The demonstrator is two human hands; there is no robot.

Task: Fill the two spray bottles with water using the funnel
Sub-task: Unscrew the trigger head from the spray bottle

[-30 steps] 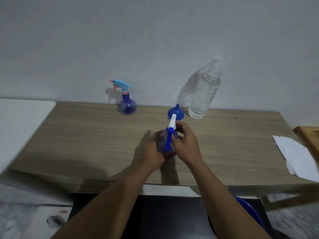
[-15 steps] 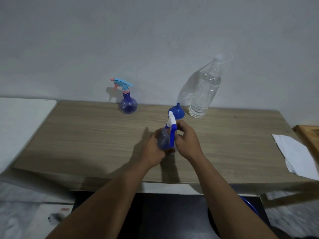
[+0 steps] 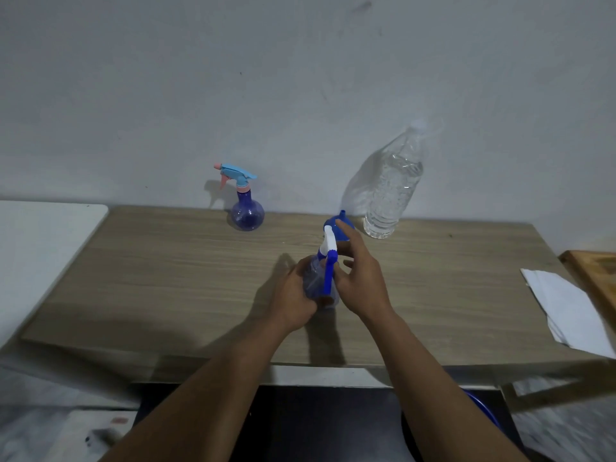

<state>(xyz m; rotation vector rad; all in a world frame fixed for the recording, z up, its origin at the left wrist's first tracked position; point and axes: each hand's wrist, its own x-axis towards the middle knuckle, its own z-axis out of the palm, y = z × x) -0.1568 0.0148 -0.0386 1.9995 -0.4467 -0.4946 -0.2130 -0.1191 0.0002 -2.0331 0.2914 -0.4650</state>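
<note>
One long table (image 3: 166, 278) of pale wood grain. On the table's right end lies a stack of white paper sheets (image 3: 573, 311). One clear, ribbed plastic water bottle (image 3: 390, 195) stands at the table's back edge. There are two round-bellied, see-through blue bottles. The far spray bottle (image 3: 247, 215) stands at the table's back edge. The near spray bottle (image 3: 318, 281) is mid-table, with the left hand (image 3: 293, 301) wrapped round its belly and the right hand (image 3: 361, 281) at its neck, fingers loosely spread. One blue funnel (image 3: 343, 228), a smooth cone, sits mouth down near the table's back.

We look through one head-worn camera, forward and down onto the table (image 3: 166, 278) from its near edge. It sits close, taking in the wall (image 3: 300, 78) behind the table.
</note>
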